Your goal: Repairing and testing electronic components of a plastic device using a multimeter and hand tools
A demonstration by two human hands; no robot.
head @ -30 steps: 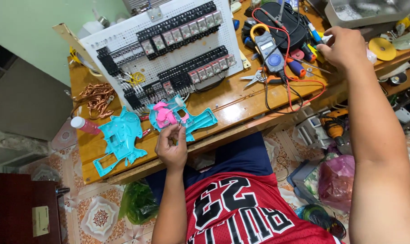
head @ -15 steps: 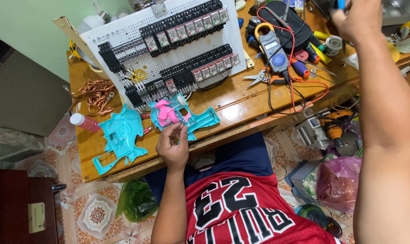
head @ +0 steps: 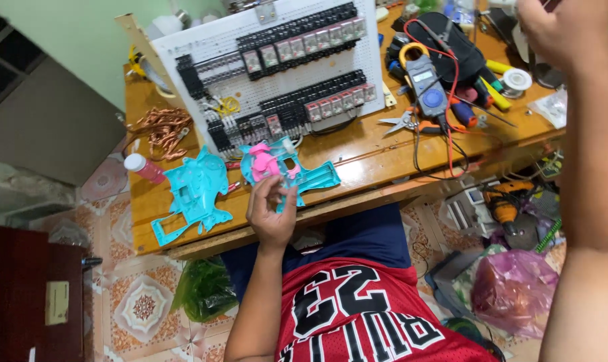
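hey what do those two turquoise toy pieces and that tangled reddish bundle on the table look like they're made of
The turquoise shell half lying by itself and the turquoise piece with pink parts by the left hand look like moulded plastic: uniform colour, slight gloss, thin ribbed walls. The tangled bundle looks like bare copper wire, going by its orange-brown metallic sheen and thin bent strands. The table appears to be varnished wood.

From my remote seat I see a white relay board (head: 277,74) leaning on the wooden bench (head: 357,157), copper wire scraps (head: 162,129) beside it. A clamp meter (head: 426,87) lies near scissors (head: 403,121); a cordless drill (head: 505,201) rests on the floor.
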